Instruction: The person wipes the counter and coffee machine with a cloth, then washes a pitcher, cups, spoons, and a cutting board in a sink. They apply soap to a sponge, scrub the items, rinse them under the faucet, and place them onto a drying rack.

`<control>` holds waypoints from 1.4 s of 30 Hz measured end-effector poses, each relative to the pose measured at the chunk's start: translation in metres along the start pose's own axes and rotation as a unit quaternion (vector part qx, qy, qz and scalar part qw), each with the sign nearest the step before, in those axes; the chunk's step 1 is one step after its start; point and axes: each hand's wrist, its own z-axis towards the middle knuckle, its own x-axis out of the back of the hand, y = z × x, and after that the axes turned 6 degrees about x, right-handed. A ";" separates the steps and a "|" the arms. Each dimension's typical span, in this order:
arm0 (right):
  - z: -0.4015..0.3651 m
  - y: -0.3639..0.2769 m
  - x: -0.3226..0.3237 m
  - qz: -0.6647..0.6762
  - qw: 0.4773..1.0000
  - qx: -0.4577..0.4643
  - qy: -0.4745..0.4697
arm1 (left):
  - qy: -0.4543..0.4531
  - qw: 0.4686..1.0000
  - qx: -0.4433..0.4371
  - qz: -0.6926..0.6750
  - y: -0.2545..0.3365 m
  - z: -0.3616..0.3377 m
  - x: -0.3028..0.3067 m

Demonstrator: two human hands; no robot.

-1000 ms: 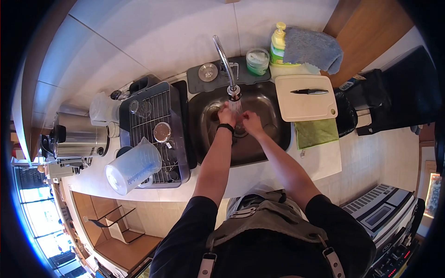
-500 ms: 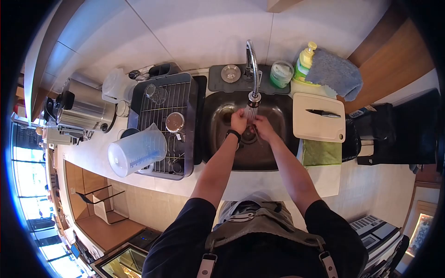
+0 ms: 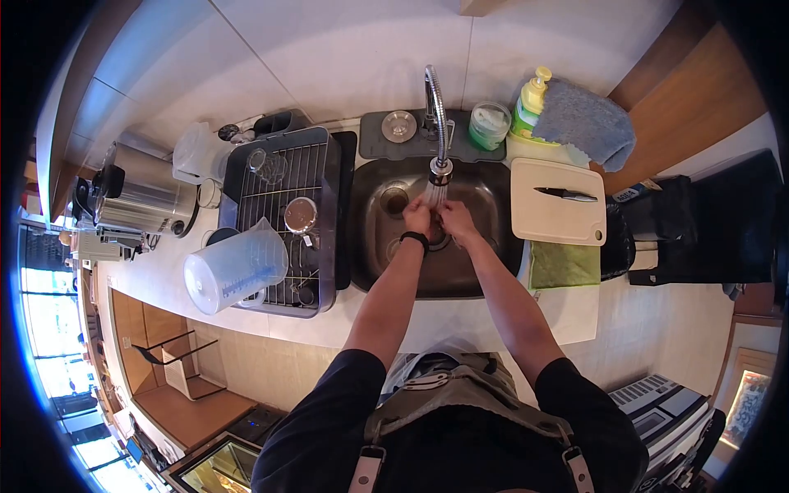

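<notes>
Water sprays from the faucet head (image 3: 441, 171) over both of my hands inside the dark sink (image 3: 380, 267). My left hand (image 3: 418, 217), with a black band at the wrist, is on the left of the stream, its fingers curled inward. Facing it, my right hand (image 3: 458, 222) has bent fingers close to the left fingertips. A small dark patch shows between the hands, but what they hold, if anything, I cannot make out. Behind and left of my hands, a small round brown thing (image 3: 394, 200) sits in the sink.
Left of the sink stands a dish rack (image 3: 327, 238) with a measuring jug (image 3: 238, 267) and a metal cup (image 3: 301, 215). To the right lie a cutting board (image 3: 559, 218) with a knife (image 3: 565, 195) and a green cloth (image 3: 565, 265). Behind are a green tub (image 3: 489, 126) and a soap bottle (image 3: 527, 107).
My hands have shifted slightly under the running water, with the right fingers now more curled. The whole view has moved a little; the surrounding items stay in place.
</notes>
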 end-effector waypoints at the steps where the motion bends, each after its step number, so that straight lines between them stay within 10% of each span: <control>1: -0.005 -0.002 -0.003 -0.004 1.000 0.005 0.001 | -0.008 0.999 -0.016 0.037 0.001 0.004 0.005; 4: -0.006 0.016 -0.016 -0.078 0.990 0.102 0.057 | 0.065 0.960 -0.110 0.250 -0.003 0.014 0.017; 13: -0.002 0.010 -0.007 0.072 0.997 0.007 0.007 | 0.002 1.000 -0.003 -0.029 0.010 -0.012 -0.007; 29: 0.047 0.028 -0.020 0.325 0.937 0.121 -0.043 | -0.023 0.998 0.052 0.017 0.059 -0.006 -0.002; 32: 0.034 0.048 -0.003 0.187 0.970 0.138 -0.075 | -0.030 0.991 0.075 0.111 0.049 -0.005 0.019; 37: 0.020 0.049 0.019 0.077 0.985 0.127 -0.085 | 0.026 0.800 0.026 0.599 0.032 -0.001 0.090; 42: -0.006 0.000 0.037 -0.131 0.974 0.184 0.003 | -0.092 0.593 0.121 0.791 -0.027 0.024 0.158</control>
